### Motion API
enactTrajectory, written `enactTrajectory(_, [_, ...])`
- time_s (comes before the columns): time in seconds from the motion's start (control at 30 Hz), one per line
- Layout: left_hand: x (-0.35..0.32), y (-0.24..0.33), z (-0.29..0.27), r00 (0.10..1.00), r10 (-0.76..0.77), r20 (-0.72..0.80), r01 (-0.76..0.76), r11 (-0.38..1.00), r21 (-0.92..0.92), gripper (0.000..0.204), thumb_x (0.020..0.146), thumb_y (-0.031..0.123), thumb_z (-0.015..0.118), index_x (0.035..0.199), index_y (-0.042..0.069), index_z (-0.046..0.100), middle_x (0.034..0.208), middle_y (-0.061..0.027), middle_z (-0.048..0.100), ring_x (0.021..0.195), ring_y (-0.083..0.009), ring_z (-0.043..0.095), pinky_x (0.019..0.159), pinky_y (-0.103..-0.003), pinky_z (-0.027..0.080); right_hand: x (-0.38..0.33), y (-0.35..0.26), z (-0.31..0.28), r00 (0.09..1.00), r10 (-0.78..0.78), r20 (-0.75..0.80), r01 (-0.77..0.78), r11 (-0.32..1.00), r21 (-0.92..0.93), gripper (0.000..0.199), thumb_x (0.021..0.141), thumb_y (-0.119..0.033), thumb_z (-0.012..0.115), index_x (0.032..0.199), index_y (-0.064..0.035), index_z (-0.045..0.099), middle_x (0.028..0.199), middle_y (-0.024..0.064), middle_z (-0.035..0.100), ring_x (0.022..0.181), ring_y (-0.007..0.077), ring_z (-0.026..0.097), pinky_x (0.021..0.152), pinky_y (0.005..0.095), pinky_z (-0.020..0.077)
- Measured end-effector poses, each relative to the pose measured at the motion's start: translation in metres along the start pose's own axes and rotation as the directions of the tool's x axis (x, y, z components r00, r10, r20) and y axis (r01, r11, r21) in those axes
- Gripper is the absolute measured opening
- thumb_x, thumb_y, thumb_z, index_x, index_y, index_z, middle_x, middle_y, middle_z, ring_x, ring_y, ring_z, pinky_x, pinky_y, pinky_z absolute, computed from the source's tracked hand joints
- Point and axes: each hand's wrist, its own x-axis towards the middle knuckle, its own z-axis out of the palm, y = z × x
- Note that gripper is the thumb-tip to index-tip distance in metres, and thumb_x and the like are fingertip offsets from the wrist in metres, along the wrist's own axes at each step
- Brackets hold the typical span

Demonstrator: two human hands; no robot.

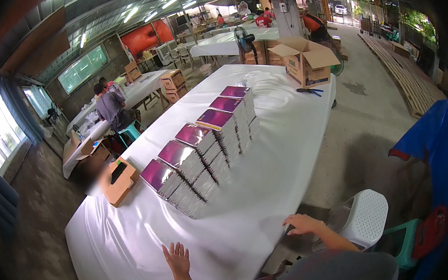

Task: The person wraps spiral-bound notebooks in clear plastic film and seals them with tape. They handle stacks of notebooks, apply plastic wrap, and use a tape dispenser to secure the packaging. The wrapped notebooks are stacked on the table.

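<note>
My left hand rests flat, fingers spread, on the white-covered table near its front edge. My right hand lies palm down at the table's right edge, holding nothing. Ahead of my left hand a row of several stacks of purple-covered booklets runs diagonally away up the table's left side. Neither hand touches the stacks.
An open cardboard box and scissors sit at the table's far end. A small brown box sits at the left edge. A white plastic stool stands right of me. A person sits at another table.
</note>
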Motion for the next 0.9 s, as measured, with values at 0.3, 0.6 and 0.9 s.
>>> enactTrajectory(0.3, [0.097, 0.009, 0.010, 0.999, -0.042, -0.020, 0.043, 0.995, 0.090, 0.100, 0.079, 0.069, 0.044, 0.145, 0.005, 0.005, 0.151, -0.0145, 0.009, 0.140, -0.0259, 0.005, 0.112, -0.042, 0.007, 0.046, 0.026, -0.004, 0.948, 0.164, -0.274, -0.157, 0.986, 0.048, 0.042, 0.075, -0.029, 0.070, 0.114, -0.0179, 0.057, 0.126, 0.0081, 0.046, 0.118, 0.0320, 0.042, 0.095, 0.0464, 0.0383])
enactTrajectory(0.6, [0.191, -0.022, 0.039, 0.991, -0.053, 0.125, 0.055, 0.998, -0.014, 0.088, 0.083, 0.069, 0.037, 0.143, 0.006, 0.021, 0.146, -0.0080, 0.027, 0.132, -0.0249, 0.029, 0.106, -0.045, 0.023, 0.095, 0.067, -0.068, 0.829, 0.344, -0.441, -0.253, 0.934, 0.253, 0.036, 0.076, -0.021, 0.070, 0.109, -0.0132, 0.060, 0.109, 0.0088, 0.058, 0.101, 0.0231, 0.057, 0.089, 0.0373, 0.0444])
enactTrajectory(0.9, [0.160, -0.033, 0.024, 0.770, 0.348, -0.536, -0.352, 0.931, 0.098, 0.069, 0.086, 0.056, 0.043, 0.137, 0.012, 0.032, 0.130, -0.0073, 0.038, 0.120, -0.0245, 0.036, 0.100, -0.044, 0.026, 0.195, 0.134, -0.178, 0.710, 0.511, -0.484, 0.054, 0.645, 0.762, 0.035, 0.087, -0.026, 0.060, 0.116, -0.0056, 0.055, 0.111, 0.0074, 0.060, 0.104, 0.0184, 0.055, 0.086, 0.0332, 0.0441])
